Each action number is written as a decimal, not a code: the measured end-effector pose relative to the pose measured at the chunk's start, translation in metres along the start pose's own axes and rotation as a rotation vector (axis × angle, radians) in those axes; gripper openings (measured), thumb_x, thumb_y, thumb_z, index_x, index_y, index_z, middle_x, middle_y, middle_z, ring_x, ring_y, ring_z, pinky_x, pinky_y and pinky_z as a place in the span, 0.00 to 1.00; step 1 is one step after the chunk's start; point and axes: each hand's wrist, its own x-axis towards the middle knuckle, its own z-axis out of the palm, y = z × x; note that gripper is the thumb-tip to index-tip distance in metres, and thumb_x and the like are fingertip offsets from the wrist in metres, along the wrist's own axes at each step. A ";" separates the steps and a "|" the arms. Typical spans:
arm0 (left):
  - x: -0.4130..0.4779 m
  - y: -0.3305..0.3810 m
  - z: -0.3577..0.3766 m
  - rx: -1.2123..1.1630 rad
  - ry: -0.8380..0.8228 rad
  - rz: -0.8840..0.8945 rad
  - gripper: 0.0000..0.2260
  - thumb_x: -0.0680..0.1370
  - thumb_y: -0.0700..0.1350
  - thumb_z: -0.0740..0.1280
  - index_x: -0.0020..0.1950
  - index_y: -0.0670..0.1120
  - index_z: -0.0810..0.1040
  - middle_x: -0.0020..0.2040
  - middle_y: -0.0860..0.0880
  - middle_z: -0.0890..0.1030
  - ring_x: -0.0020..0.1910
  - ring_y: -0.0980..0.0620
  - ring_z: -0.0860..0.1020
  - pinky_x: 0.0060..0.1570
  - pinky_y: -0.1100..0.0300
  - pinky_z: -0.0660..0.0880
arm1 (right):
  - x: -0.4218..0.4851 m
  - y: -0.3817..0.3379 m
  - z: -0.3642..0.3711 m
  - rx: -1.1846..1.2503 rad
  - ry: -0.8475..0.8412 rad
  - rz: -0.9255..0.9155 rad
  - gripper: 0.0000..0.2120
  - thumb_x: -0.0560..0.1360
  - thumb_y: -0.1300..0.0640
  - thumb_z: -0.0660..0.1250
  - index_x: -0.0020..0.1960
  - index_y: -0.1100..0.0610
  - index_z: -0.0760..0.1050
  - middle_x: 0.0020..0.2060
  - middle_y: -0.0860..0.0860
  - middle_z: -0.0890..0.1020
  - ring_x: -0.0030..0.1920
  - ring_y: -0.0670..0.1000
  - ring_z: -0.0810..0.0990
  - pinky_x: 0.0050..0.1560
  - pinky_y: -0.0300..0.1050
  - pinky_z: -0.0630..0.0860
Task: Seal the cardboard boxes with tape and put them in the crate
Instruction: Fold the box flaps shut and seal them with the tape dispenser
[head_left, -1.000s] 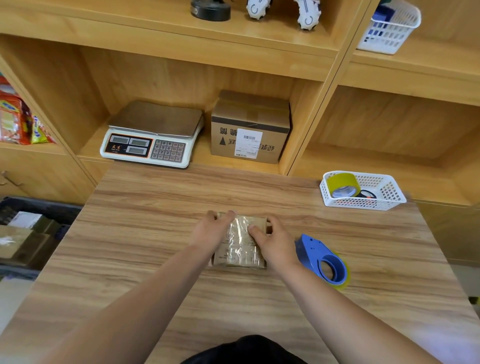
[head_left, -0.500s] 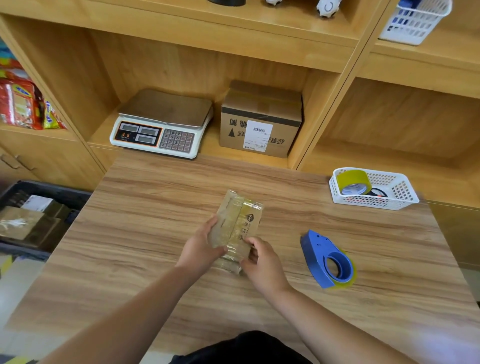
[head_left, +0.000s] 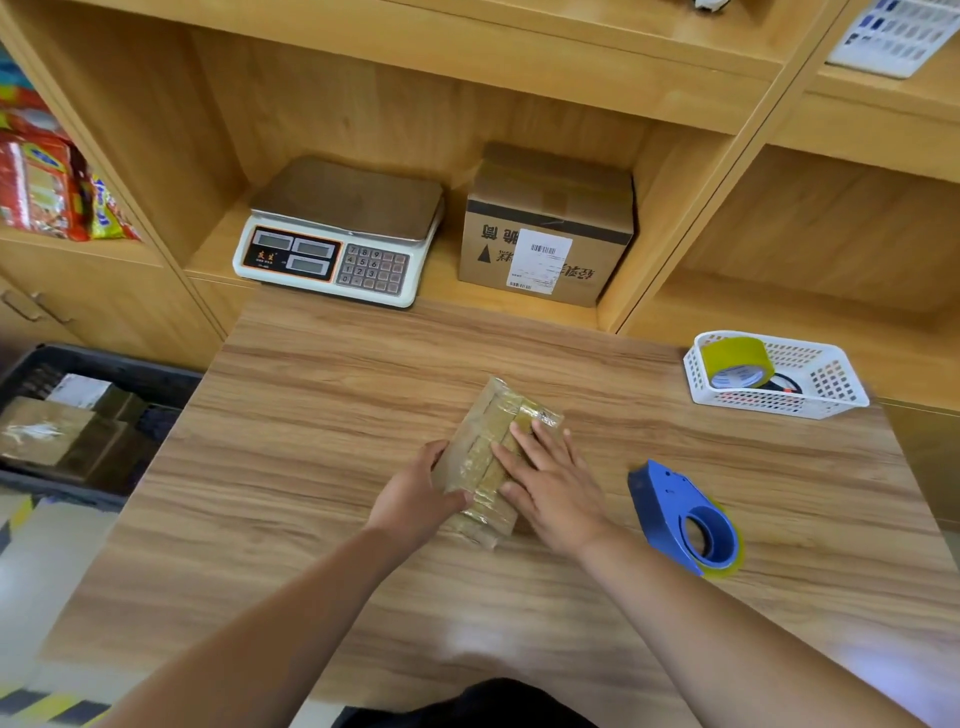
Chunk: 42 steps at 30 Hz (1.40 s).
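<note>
We are pressing tape (head_left: 488, 467) onto the cardboard box (head_left: 460, 457) mid-frame on the table (head_left: 311, 441), left hand (head_left: 415, 499) gripping its edge, right hand (head_left: 556, 488) with fingers (head_left: 540, 441) spread flat; next, probably, a lift to the crate (head_left: 119, 364) at left.

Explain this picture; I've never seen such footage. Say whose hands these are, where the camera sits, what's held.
No machine here: a person works bare-handed, and the one camera sits on their head, looking down. The left hand grips the side of a small taped cardboard box on the wooden table, while the right hand presses flat on its top. Beside it lies a blue tape dispenser; a white basket holds a spare tape roll. The dark crate, holding boxes, stands left of the table.
</note>
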 end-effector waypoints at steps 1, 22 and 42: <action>0.003 -0.001 -0.006 0.009 -0.016 0.005 0.31 0.70 0.48 0.74 0.71 0.53 0.66 0.54 0.57 0.78 0.52 0.55 0.78 0.54 0.54 0.76 | 0.004 0.000 -0.002 0.007 0.007 0.021 0.43 0.64 0.30 0.16 0.75 0.41 0.40 0.73 0.44 0.38 0.74 0.50 0.32 0.72 0.51 0.30; -0.005 -0.035 -0.037 -0.002 0.221 -0.194 0.19 0.76 0.54 0.67 0.64 0.47 0.73 0.56 0.51 0.81 0.54 0.50 0.78 0.47 0.59 0.71 | 0.065 -0.026 -0.006 0.492 0.074 0.749 0.32 0.75 0.32 0.55 0.65 0.56 0.69 0.59 0.55 0.78 0.60 0.58 0.76 0.48 0.48 0.72; -0.083 -0.041 -0.018 -0.445 0.580 -0.472 0.10 0.77 0.52 0.65 0.46 0.46 0.79 0.39 0.51 0.80 0.41 0.49 0.77 0.45 0.54 0.73 | 0.039 -0.057 0.008 1.063 0.135 0.425 0.17 0.78 0.55 0.63 0.37 0.67 0.72 0.27 0.53 0.68 0.29 0.50 0.63 0.34 0.44 0.59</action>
